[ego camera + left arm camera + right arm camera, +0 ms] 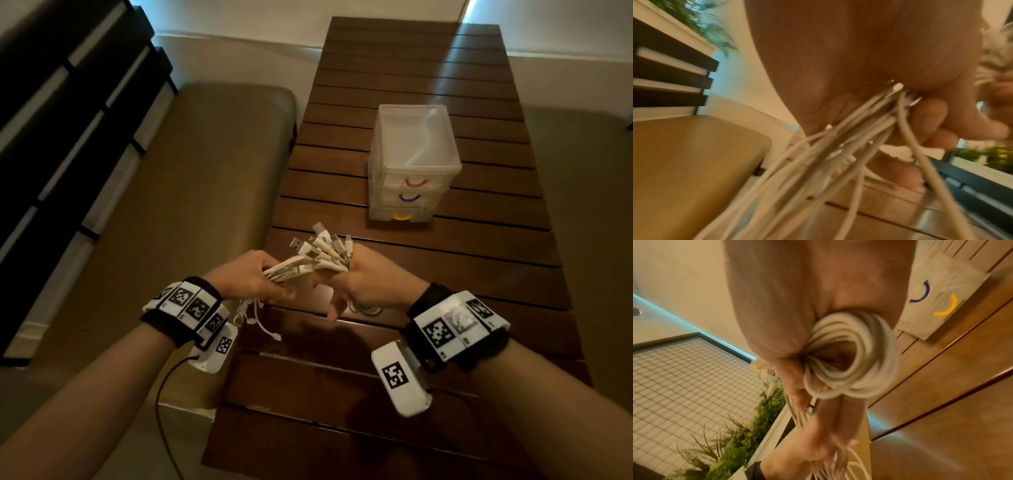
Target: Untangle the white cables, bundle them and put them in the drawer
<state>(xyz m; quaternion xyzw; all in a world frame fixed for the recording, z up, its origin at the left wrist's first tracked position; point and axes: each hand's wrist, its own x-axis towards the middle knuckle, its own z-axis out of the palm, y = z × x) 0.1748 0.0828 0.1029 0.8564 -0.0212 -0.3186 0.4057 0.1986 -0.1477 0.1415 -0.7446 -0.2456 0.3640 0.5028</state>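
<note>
right hand (368, 279) gripping coiled white cables (308, 262) | left hand (255, 274) clamping tails | advice: winding tight, plugs aligned | drawer unit (411, 164) far, shut

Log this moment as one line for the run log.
phase: bundling | left hand: grips white cables | right hand: grips coiled end | drawer unit: shut, on table

Slatted wooden table (445, 85) (dark); tan bench (205, 171) beside.

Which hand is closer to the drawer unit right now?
Right. The right hand sits nearest the drawer unit, below its front; the left hand is farther left, both gripping the white cables.
</note>
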